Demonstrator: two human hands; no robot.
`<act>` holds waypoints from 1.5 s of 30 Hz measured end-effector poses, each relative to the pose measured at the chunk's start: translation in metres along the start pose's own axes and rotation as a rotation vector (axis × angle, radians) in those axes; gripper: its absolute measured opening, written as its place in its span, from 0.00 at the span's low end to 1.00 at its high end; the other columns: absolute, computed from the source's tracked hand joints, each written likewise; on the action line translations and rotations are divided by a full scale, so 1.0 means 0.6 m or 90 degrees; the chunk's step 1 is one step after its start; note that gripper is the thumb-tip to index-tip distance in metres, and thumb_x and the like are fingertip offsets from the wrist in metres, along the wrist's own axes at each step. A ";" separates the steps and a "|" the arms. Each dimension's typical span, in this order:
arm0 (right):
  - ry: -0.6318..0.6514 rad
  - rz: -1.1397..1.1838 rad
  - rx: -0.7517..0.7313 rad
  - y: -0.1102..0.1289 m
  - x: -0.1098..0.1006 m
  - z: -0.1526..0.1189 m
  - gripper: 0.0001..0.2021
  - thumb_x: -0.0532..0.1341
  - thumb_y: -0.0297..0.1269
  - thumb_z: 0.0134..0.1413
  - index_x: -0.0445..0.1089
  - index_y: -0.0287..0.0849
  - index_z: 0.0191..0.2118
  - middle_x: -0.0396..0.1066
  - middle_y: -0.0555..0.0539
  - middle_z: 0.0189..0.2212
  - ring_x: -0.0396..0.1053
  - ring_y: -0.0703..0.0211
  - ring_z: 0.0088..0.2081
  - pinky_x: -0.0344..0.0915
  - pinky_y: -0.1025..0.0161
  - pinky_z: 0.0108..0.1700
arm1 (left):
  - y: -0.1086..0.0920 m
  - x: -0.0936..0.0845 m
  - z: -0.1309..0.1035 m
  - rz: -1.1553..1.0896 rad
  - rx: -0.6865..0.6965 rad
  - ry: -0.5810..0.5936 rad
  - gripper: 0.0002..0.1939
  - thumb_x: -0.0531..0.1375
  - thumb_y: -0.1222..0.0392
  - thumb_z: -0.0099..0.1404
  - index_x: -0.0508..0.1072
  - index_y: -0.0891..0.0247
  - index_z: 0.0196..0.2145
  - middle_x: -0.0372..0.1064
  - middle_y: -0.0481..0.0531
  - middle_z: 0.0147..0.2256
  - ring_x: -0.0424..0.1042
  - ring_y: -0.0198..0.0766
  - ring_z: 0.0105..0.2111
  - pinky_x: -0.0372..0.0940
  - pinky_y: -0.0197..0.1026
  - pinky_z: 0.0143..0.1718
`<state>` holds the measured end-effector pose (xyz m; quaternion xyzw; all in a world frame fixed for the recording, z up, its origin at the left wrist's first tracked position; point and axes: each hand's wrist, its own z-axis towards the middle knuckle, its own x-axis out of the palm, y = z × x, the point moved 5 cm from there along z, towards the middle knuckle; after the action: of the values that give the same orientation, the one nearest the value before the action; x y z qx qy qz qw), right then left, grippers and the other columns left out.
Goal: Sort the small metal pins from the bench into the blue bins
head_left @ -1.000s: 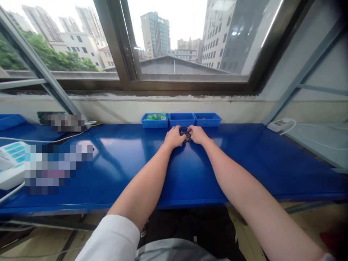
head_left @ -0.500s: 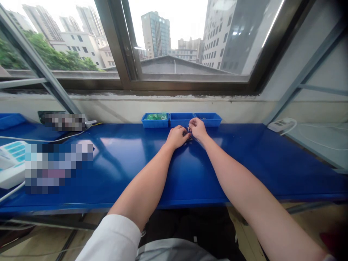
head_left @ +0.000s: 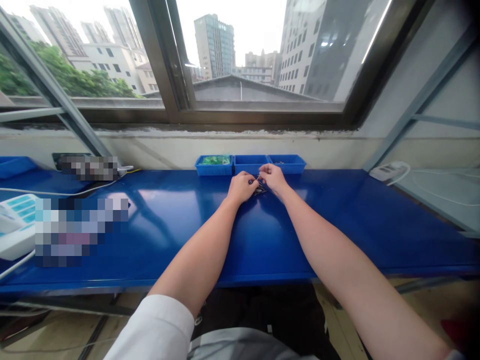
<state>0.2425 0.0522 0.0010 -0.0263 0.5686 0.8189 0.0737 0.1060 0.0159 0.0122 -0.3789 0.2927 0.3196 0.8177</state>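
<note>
My right hand (head_left: 273, 177) has thumb and forefinger pinched on a small thin piece, too small to name. Close on its left, my left hand (head_left: 242, 187) curls its fingers low over the tabletop; what they hold, if anything, is hidden. Between and just below the two hands lies a little pile of thin metal pieces (head_left: 259, 190) on the blue table (head_left: 180, 240). Right behind the hands stand a middle blue bin (head_left: 250, 160) and a right blue bin (head_left: 296, 164), the latter with a few small bits inside.
A left blue bin (head_left: 198, 169) holds green packets (head_left: 215, 160). At the table's right end lies a white power strip (head_left: 386, 171) with a cable. A white device (head_left: 17, 225) and blurred-out items lie on the left. The window (head_left: 258, 107) rises behind.
My left hand has shifted slightly left, and more of the metal pile shows between the hands. My right hand keeps its pinch, nearly in the same place.
</note>
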 end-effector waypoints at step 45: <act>0.048 -0.574 -0.075 0.008 -0.018 -0.013 0.37 0.60 0.42 0.44 0.55 0.44 0.64 0.51 0.47 0.64 0.52 0.36 0.55 0.54 0.42 0.55 | 0.025 0.001 -0.003 0.062 -0.163 0.052 0.15 0.54 0.55 0.61 0.68 0.62 0.44 0.70 0.59 0.46 0.69 0.47 0.47 0.62 0.46 0.49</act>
<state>0.2524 0.0425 0.0040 -0.3054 0.4553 0.7343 0.4004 0.0949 0.0227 0.0042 -0.4781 0.3006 0.3779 0.7336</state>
